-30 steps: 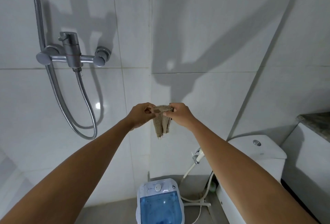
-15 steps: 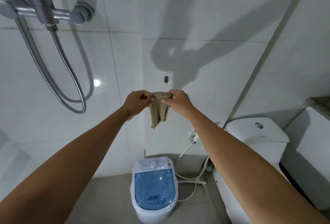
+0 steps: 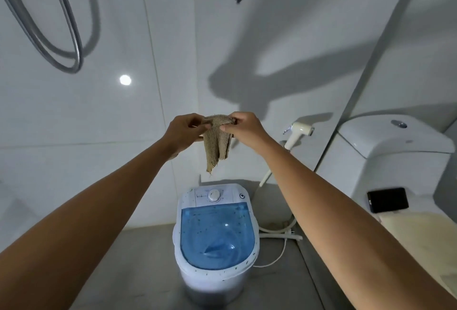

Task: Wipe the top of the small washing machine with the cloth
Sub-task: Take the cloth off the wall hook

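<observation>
Both hands, left hand point(image 3: 184, 131) and right hand point(image 3: 243, 128), pinch the cloth point(image 3: 217, 141) by its top edge, likely folding it for wiping; the speckled washing machine point(image 3: 216, 233) stands below, untouched.

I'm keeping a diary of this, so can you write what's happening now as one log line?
stage: before wiping | left hand + right hand: pinching cloth | cloth: hanging above washing machine | lid: speckled, unwiped

No readable text, not even on the washing machine point(image 3: 215, 233) panel
</observation>
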